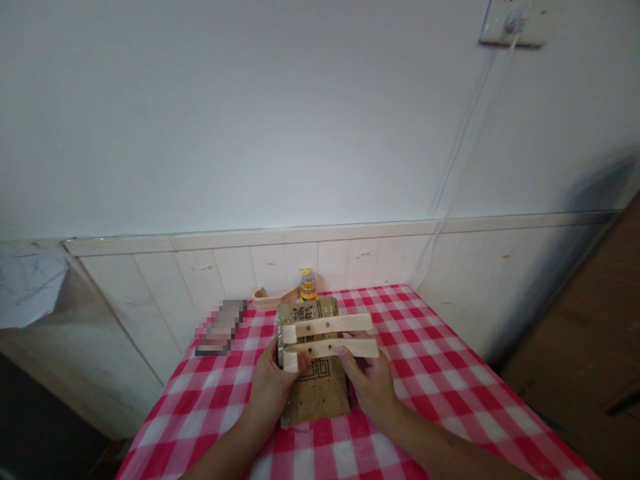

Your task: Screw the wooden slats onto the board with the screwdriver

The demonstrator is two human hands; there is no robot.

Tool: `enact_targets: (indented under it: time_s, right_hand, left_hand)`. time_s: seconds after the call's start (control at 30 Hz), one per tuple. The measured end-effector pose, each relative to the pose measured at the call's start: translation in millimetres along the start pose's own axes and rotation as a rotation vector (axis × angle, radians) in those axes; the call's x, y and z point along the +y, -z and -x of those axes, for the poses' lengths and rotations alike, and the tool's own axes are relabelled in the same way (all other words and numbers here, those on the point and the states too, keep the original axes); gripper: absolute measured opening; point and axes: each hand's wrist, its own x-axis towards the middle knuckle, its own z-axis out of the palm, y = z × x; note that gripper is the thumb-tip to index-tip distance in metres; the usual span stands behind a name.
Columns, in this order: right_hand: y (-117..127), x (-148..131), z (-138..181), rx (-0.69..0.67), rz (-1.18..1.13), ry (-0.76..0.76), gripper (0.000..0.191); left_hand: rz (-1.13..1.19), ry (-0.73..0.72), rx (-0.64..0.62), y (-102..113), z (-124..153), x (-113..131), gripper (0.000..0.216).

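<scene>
Two pale wooden pieces with bent left ends lie side by side over a brown wrapped block (320, 400) with dark printing and small holes. The far wooden piece (350, 323) shows two metal dots like screw heads. In the near wooden piece (363, 347) are two dark holes. My left hand (273, 383) is closed on the near piece's left end, thumb on its front edge. My right hand (373, 387) grips the same piece toward its right end, thumb against its near side. The fingers beneath are mostly hidden.
Behind the block stand a clear container with a yellow top (309, 287) and more curved wooden pieces (267, 301). A blurred-out flat object (223, 327) lies at the left edge of the checked tablecloth (415, 340). A white panelled wall (350, 260) borders the table's far side.
</scene>
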Motion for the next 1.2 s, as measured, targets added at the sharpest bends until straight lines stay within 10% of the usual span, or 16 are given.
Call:
enact_targets:
  time_s: [1.2]
  right_hand:
    - [-0.6,3.3,0.5,0.012,-0.053,-0.09,0.02]
  left_hand:
    - [-0.047,-0.019,0.043,-0.2,3.7,3.5,0.06]
